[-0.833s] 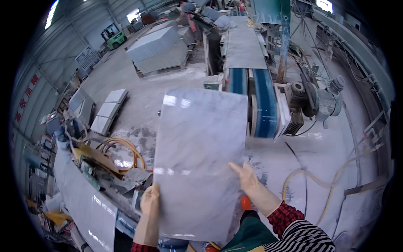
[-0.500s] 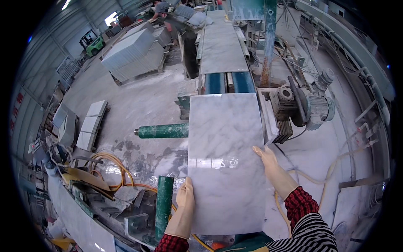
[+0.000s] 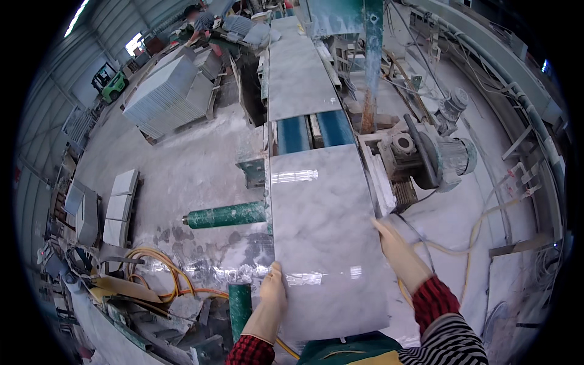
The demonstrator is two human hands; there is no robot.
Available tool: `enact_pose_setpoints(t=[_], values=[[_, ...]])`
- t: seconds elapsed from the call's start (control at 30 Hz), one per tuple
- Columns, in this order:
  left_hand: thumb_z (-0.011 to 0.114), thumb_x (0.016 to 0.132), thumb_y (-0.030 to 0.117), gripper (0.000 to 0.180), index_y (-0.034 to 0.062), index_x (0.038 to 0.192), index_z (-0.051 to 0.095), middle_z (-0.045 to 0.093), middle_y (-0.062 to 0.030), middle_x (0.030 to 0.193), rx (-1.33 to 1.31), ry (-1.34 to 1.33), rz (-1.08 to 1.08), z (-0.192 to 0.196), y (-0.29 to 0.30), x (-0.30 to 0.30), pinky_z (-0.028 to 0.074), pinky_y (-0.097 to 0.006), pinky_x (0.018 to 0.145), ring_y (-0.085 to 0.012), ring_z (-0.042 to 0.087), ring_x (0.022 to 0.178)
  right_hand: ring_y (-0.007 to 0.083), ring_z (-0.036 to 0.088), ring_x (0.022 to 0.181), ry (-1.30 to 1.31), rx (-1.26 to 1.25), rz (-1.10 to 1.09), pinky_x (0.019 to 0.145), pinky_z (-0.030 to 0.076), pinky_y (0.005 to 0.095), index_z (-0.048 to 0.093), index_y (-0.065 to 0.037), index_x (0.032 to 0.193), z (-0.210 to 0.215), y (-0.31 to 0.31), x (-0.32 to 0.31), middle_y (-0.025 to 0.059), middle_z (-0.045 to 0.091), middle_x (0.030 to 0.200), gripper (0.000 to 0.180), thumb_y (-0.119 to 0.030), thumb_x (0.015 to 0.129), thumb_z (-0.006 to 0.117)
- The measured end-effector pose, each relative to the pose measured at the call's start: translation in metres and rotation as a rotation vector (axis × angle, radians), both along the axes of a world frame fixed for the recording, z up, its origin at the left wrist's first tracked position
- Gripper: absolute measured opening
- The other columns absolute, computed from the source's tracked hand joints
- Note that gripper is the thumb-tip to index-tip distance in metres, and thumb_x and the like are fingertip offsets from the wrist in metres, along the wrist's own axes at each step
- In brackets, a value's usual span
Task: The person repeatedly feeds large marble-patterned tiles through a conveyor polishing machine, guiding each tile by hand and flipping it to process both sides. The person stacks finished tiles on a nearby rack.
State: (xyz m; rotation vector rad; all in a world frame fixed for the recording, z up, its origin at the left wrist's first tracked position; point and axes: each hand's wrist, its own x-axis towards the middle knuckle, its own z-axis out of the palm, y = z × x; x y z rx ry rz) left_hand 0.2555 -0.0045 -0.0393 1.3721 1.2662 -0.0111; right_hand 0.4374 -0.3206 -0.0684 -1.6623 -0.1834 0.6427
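A long white-grey polished marble slab (image 3: 325, 225) lies lengthwise before me, its far end at the conveyor and its near edge close to my body. Light glares off its glossy face. At its left edge, my left hand (image 3: 271, 299), in a cream rubber glove, is closed with the thumb on top and the fingers hidden underneath. My gloved right hand (image 3: 398, 248) grips the right edge a little farther up. Beyond a short gap with blue conveyor belts (image 3: 334, 129), a second marble slab (image 3: 301, 76) rests on the line.
Green rollers (image 3: 226, 215) (image 3: 240, 307) stand left of the slab. An electric motor (image 3: 447, 164) sits to the right. Yellow hoses (image 3: 173, 267) coil at lower left. Stacked slabs (image 3: 170, 91), a forklift (image 3: 109, 84) and another person (image 3: 201, 23) are farther off.
The surroundings have shifted left and down in the view, while both hands stay on the slab's edges. The gap before the second slab looks slightly narrower.
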Motion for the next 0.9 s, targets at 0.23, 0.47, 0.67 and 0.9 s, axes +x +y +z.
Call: enact_pose_setpoints(t=[0.23,0.47,0.67,0.9], values=[[0.058,0.102,0.059,0.064,-0.0006,0.125,0.069,0.070,-0.0079,0.117,-0.084,-0.052,-0.099,0.010,0.019,0.023,0.051,-0.032,0.093,-0.0151,0.063,0.102,0.0215,0.068,0.089,0.272,-0.452,-0.286,0.083,0.054,0.0385,0.068,-0.003,0.121,-0.047,-0.038,-0.170,0.0038,0.072,0.101,0.052,-0.051,0.106,0.055],[0.050,0.105,0.056,0.066,-0.0035,0.130,0.065,0.070,-0.0128,0.123,-0.238,-0.295,-0.227,0.002,0.054,0.077,0.051,-0.034,0.098,-0.0214,0.066,0.112,0.0261,0.068,0.104,0.514,-0.038,-0.666,0.090,0.056,0.0385,0.063,0.004,0.122,0.030,0.033,-0.098,0.0153,0.071,0.110,0.048,-0.040,0.104,0.059],[0.049,0.105,0.046,0.058,-0.0027,0.133,0.063,0.068,-0.0150,0.129,-0.688,-0.436,-0.248,-0.032,0.064,0.058,0.050,-0.035,0.101,-0.0236,0.064,0.118,0.0248,0.069,0.101,0.305,-0.262,-0.576,0.088,0.056,0.0362,0.066,0.006,0.124,0.027,0.038,-0.045,0.0158,0.072,0.113,0.053,-0.043,0.103,0.062],[0.052,0.106,0.050,0.054,-0.0002,0.122,0.066,0.067,-0.0006,0.104,-0.203,-0.154,-0.321,-0.038,0.026,0.003,0.048,-0.027,0.085,-0.0098,0.060,0.096,0.0222,0.068,0.099,0.309,-0.301,-0.572,0.086,0.054,0.0357,0.070,0.005,0.118,0.002,0.034,-0.034,0.0126,0.073,0.108,0.053,-0.045,0.102,0.063]])
